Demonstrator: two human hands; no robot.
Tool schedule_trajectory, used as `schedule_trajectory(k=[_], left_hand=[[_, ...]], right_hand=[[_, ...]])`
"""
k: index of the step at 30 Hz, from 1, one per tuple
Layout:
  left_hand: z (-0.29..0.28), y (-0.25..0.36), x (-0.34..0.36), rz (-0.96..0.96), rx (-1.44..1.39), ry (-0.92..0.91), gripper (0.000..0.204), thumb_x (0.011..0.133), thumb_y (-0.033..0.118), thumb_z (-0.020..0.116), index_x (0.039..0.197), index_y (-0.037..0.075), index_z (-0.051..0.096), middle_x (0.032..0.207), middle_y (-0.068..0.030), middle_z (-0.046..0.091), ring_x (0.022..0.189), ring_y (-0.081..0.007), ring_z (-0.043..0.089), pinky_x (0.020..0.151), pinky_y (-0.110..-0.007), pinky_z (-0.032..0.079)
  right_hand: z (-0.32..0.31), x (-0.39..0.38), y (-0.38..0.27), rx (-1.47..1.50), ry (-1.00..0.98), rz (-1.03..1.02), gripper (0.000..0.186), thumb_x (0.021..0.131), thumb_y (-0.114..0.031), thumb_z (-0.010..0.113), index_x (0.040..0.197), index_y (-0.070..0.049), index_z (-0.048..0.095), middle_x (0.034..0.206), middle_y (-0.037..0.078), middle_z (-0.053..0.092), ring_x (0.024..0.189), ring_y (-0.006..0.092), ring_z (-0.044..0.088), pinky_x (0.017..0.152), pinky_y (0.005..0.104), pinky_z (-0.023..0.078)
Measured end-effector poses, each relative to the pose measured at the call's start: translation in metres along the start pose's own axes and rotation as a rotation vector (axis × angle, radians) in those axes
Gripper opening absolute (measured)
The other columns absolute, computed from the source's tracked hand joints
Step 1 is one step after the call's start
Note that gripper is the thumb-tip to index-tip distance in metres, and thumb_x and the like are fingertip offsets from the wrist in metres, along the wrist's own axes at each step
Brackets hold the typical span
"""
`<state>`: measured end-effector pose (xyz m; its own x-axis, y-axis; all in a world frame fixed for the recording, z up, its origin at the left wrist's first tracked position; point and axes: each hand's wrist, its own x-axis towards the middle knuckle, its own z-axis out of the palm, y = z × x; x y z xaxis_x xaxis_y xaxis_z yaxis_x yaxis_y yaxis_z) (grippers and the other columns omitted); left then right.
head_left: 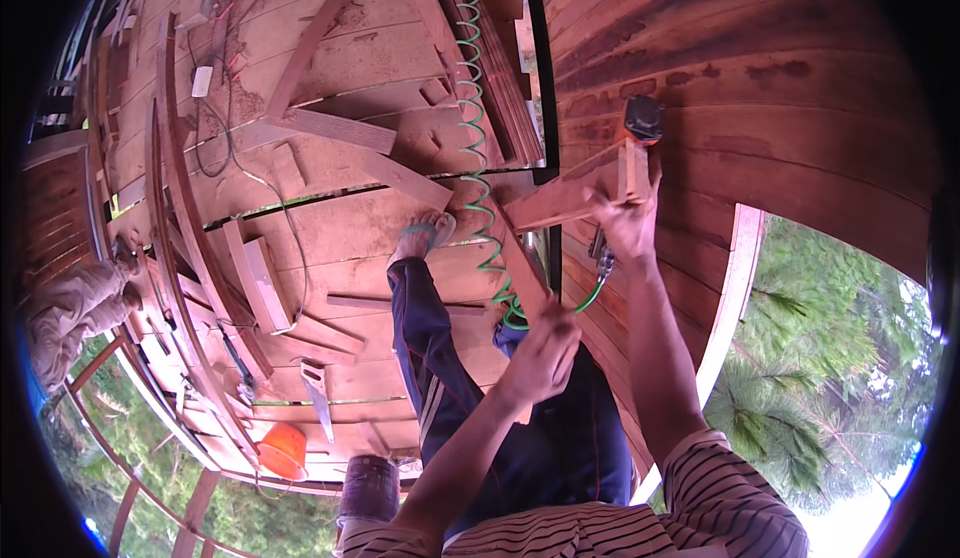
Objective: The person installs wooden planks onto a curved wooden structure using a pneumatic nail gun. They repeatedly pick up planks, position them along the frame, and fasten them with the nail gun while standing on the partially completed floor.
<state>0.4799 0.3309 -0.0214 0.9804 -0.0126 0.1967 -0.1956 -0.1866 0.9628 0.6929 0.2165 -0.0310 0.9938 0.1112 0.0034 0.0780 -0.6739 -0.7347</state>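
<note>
My left hand [545,358] is closed near my lap around a narrow wooden board [522,263], which slants up and away from it. Farther out to the right, my right hand [630,223] wraps around the end of a short wooden piece [600,180], thumb on one side and fingers on the other. Just beyond those fingers, a black tool head with an orange rim [643,120] sits against the plank wall. A metal hose fitting [604,261] with a green hose hangs beside my right wrist; what joins it to the tool is hidden.
A coiled green air hose [472,88] runs across the plank floor [340,198]. Long boards [180,188], offcuts and a black cable lie to the left. A handsaw [317,398], an orange bucket [283,450] and a dark container [369,488] stand or lie lower left. Another person crouches far left.
</note>
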Motion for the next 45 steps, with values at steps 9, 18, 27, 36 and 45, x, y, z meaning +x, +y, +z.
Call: schedule_trajectory(k=[9, 18, 27, 36, 45], left_hand=[[0.011, 0.005, -0.080, 0.008, 0.116, -0.148, 0.039, 0.074, 0.007, 0.076, 0.103, 0.005, 0.050, 0.112, -0.0121, 0.050, 0.127, -0.0338, 0.049, 0.115, -0.062, 0.030], [0.048, -0.013, -0.128, 0.121, 0.102, -0.149, 0.042, 0.066, 0.007, 0.078, 0.097, 0.007, 0.050, 0.108, -0.0135, 0.048, 0.123, -0.0350, 0.049, 0.111, -0.070, 0.028], [0.004, 0.042, -0.099, -0.517, -0.234, -0.293, 0.040, 0.079, 0.016, 0.075, 0.110, 0.002, 0.054, 0.111, -0.0159, 0.052, 0.127, -0.0353, 0.045, 0.109, -0.057, 0.032], [0.079, 0.018, -0.110, -1.395, 0.088, -0.021, 0.067, 0.083, 0.005, 0.051, 0.143, -0.004, 0.025, 0.121, -0.0414, 0.052, 0.114, -0.0513, 0.054, 0.094, -0.053, 0.044], [0.148, -0.041, -0.224, -1.216, -0.072, 0.133, 0.075, 0.076, -0.003, 0.054, 0.146, 0.003, 0.028, 0.089, -0.0236, 0.059, 0.086, -0.0388, 0.063, 0.070, -0.047, 0.049]], right_hand=[[-0.005, 0.013, -0.002, 0.072, -0.152, 0.005, 0.086, 0.067, -0.014, 0.082, 0.140, -0.001, 0.038, 0.130, 0.012, 0.047, 0.122, 0.0226, 0.046, 0.103, 0.0367, 0.040], [-0.009, 0.016, 0.008, 0.016, -0.193, -0.028, 0.087, 0.067, -0.010, 0.079, 0.142, -0.002, 0.035, 0.131, 0.010, 0.045, 0.120, 0.0216, 0.047, 0.101, 0.0346, 0.043], [-0.013, -0.022, 0.014, -0.079, -0.095, -0.279, 0.097, 0.061, -0.011, 0.082, 0.144, -0.003, 0.033, 0.138, 0.015, 0.040, 0.126, 0.0256, 0.044, 0.105, 0.0371, 0.041], [-0.012, -0.023, -0.013, -0.101, -0.151, -0.162, 0.066, 0.064, -0.040, 0.078, 0.120, -0.010, 0.058, 0.120, 0.012, 0.058, 0.132, 0.0367, 0.040, 0.122, 0.0524, 0.013], [-0.014, -0.045, -0.007, 0.037, -0.241, -0.163, 0.073, 0.055, -0.036, 0.084, 0.119, -0.009, 0.063, 0.139, 0.018, 0.046, 0.144, 0.0379, 0.021, 0.121, 0.0429, 0.020]])
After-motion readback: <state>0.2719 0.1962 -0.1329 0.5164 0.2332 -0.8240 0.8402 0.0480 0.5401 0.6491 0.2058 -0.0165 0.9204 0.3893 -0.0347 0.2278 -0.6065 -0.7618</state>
